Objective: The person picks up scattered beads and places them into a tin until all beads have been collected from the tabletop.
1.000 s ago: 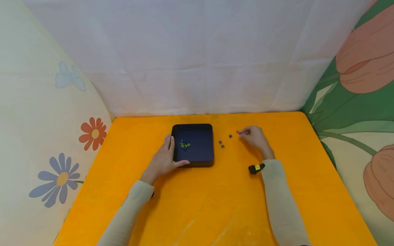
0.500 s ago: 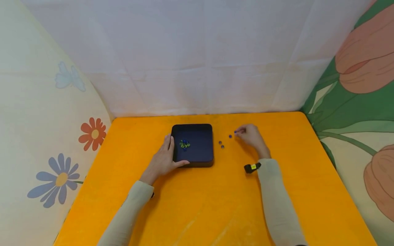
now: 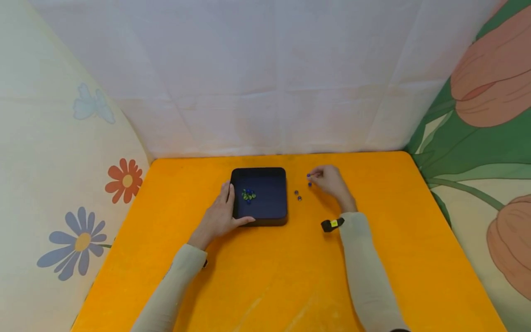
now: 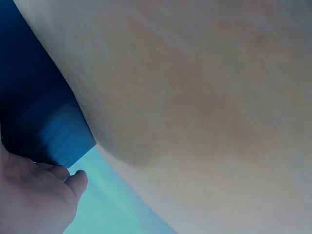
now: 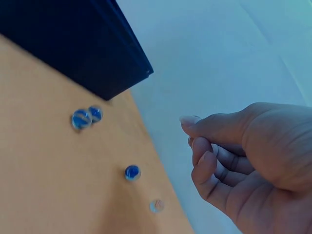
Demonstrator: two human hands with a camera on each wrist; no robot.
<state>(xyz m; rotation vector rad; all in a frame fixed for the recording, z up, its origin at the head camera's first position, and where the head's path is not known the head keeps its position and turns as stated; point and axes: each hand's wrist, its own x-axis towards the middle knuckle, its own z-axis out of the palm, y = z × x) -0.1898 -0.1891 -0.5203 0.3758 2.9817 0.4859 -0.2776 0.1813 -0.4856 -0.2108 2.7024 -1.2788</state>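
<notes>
In the head view a square dark tray (image 3: 274, 198) stands on the orange-covered table. Several green and blue marbles (image 3: 249, 195) lie clustered at its left side. My left hand (image 3: 220, 214) rests against the tray's near left corner, fingers straight along the left wall and thumb along the front. To the right of the tray, my right hand (image 3: 329, 180) pinches a blue marble (image 3: 309, 175) between thumb and fingertips. The right wrist view hides that marble behind the thumb. Just below this hand lies another blue marble (image 3: 309, 184). Two marbles (image 3: 297, 195) sit close together beside the tray.
In the right wrist view a clear marble (image 5: 157, 205) lies near the table's far edge. A white cloth (image 3: 274, 83) hangs behind the table (image 3: 265, 286). Flower-patterned cloths (image 3: 83, 184) stand at both sides.
My right hand has lifted the blue marble from the table's right part and moved left with it toward the tray. The left hand and tray have stayed in place.
</notes>
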